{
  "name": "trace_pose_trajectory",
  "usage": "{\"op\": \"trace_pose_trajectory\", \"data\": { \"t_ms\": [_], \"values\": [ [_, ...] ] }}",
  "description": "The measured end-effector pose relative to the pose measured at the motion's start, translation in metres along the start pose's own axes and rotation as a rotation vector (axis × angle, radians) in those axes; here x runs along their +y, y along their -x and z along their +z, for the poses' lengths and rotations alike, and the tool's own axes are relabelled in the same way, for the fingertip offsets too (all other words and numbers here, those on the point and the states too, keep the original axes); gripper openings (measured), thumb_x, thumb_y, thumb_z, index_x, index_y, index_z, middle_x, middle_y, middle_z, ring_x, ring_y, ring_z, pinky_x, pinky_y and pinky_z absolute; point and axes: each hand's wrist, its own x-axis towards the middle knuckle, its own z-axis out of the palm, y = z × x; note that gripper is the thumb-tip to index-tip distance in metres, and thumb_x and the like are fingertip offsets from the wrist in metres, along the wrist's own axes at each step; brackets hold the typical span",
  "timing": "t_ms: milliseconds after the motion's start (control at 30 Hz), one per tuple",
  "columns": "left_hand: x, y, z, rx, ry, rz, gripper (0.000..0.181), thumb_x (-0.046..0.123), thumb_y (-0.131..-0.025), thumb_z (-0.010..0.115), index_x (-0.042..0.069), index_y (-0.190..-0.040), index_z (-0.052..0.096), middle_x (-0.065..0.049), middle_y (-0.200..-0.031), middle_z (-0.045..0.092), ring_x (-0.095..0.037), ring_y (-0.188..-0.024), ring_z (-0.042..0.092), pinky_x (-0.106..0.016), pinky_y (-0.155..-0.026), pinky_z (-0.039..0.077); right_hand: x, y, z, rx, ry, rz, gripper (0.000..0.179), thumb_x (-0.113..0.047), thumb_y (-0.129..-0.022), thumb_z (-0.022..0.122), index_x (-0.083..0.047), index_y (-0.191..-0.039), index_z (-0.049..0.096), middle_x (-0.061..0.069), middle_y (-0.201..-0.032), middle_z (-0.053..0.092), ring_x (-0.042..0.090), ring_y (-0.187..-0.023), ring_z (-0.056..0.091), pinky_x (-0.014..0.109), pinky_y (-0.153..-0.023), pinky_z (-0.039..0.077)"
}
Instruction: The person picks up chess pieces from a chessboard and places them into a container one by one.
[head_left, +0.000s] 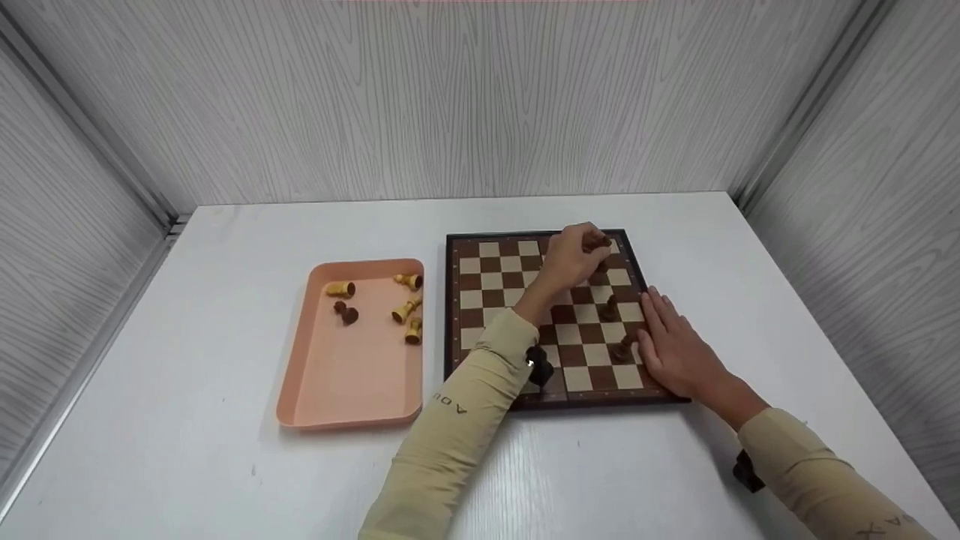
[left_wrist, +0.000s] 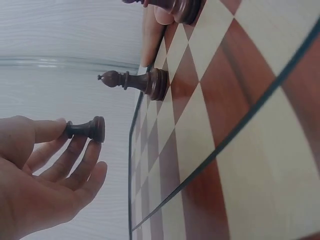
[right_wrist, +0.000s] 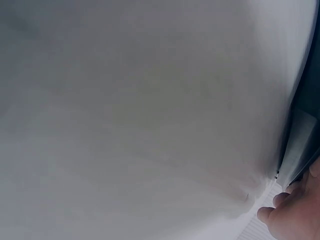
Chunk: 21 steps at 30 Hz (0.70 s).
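Note:
Near the far right corner of the chessboard (head_left: 471, 304), my left hand (head_left: 571, 259) pinches a dark brown chess piece (left_wrist: 89, 129) between thumb and fingers. Its top is covered by the fingertips, while the round base shows in the left wrist view, apart from the board. A dark bishop (left_wrist: 137, 84) stands upright on the board's right side. Closer to me stands another dark piece (head_left: 622, 349), beside my right thumb. My right hand (head_left: 679, 352) rests with straight fingers along the board's right edge.
Left of the board lies a shallow pink tray (head_left: 298, 360). Several yellowish chess pieces (head_left: 341, 289) and a dark piece (head_left: 347, 313) lie on their sides in it. Grey wood-grain panels (head_left: 465, 97) enclose the white table (head_left: 187, 375) at the back and both sides.

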Motion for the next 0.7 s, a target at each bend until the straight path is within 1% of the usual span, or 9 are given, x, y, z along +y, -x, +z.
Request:
{"op": "trace_pose_trajectory", "data": {
  "t_ms": [167, 333, 500, 700],
  "values": [
    [0.007, 0.006, -0.006, -0.028, 0.017, 0.034, 0.019, 0.013, -0.102, 0.065, 0.004, -0.117, 0.070, -0.008, -0.112, 0.072, -0.017, -0.104, 0.067, -0.023, -0.087, 0.051, 0.003, 0.004, -0.001, -0.004, 0.001, 0.005, 0.063, -0.027, -0.110, 0.033, 0.007, -0.160, 0.016, 0.025, -0.168, 0.013, 0.047, -0.152, 0.016, 0.065, -0.116, 0.025],
    [0.013, 0.011, -0.017, -0.042, 0.043, 0.060, 0.018, 0.013, -0.103, 0.064, 0.002, -0.116, 0.070, -0.009, -0.107, 0.073, -0.019, -0.100, 0.068, -0.024, -0.082, 0.052, 0.004, 0.004, -0.001, 0.008, -0.004, 0.001, 0.063, -0.028, -0.110, 0.034, 0.008, -0.160, 0.017, 0.026, -0.167, 0.014, 0.048, -0.151, 0.018, 0.066, -0.115, 0.026],
    [0.012, 0.021, -0.030, -0.060, 0.098, 0.081, 0.018, 0.012, -0.103, 0.064, 0.001, -0.115, 0.069, -0.008, -0.104, 0.073, -0.017, -0.095, 0.070, -0.025, -0.080, 0.053, 0.001, 0.003, 0.000, 0.007, -0.006, -0.001, 0.063, -0.027, -0.110, 0.035, 0.008, -0.159, 0.018, 0.026, -0.167, 0.015, 0.048, -0.151, 0.018, 0.066, -0.115, 0.026],
    [0.008, 0.034, -0.049, -0.073, 0.076, 0.115, 0.016, 0.010, -0.102, 0.064, 0.001, -0.116, 0.068, -0.007, -0.106, 0.071, -0.016, -0.096, 0.069, -0.025, -0.081, 0.054, -0.001, -0.002, 0.000, -0.017, -0.009, 0.010, 0.063, -0.028, -0.110, 0.033, 0.007, -0.160, 0.015, 0.024, -0.168, 0.012, 0.046, -0.153, 0.015, 0.064, -0.117, 0.024]
  ]
}}
